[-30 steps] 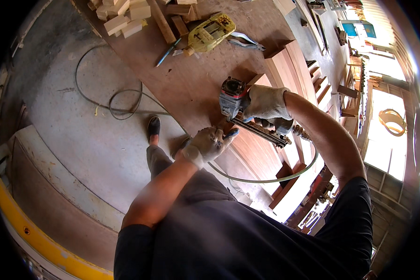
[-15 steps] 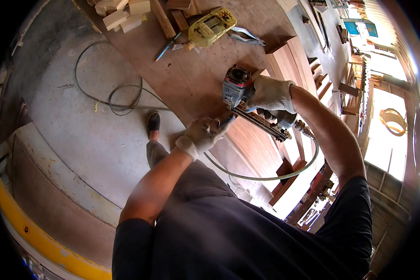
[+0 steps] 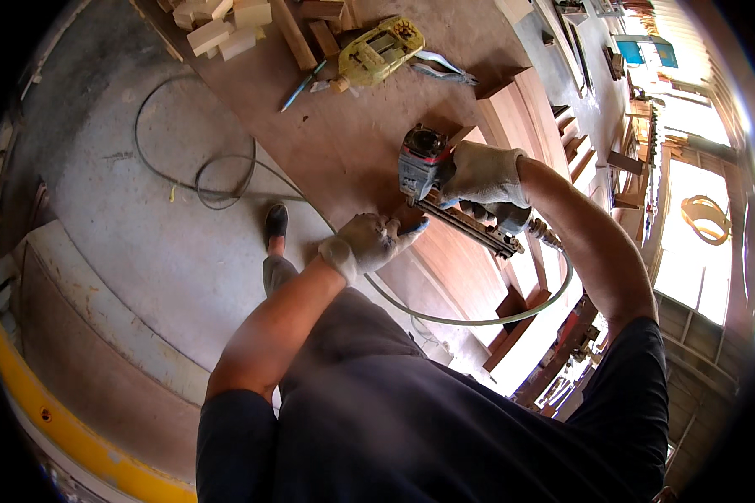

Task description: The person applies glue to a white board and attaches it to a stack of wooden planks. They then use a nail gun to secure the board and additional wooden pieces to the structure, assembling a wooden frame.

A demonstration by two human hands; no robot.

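In my gloved right hand (image 3: 485, 174) is a pneumatic nail gun (image 3: 421, 159), dark grey with red trim, gripped by its handle. Its nose end is down at the edge of a reddish-brown wooden board (image 3: 453, 260), and its long nail magazine (image 3: 470, 228) slants over that board. Close to the nose, my gloved left hand (image 3: 369, 241) holds the wood at the board's end, with a blue fingertip stretched along it. The lower fingers of this hand are hidden. A green air hose (image 3: 470, 321) loops from the gun's rear fitting under my right arm.
On the brown worktable (image 3: 335, 159) lie a yellow plastic bottle (image 3: 382, 52), pliers (image 3: 445, 69), a blue pen (image 3: 302, 86) and wood offcuts (image 3: 218, 29). More hose (image 3: 200, 180) coils on the floor at left. Wooden boards (image 3: 520, 117) stand at the table's right side.
The nail gun and my right hand have shifted slightly down toward me. My left hand's outstretched finger has tipped a little lower, and its grip area on the wood shows more.
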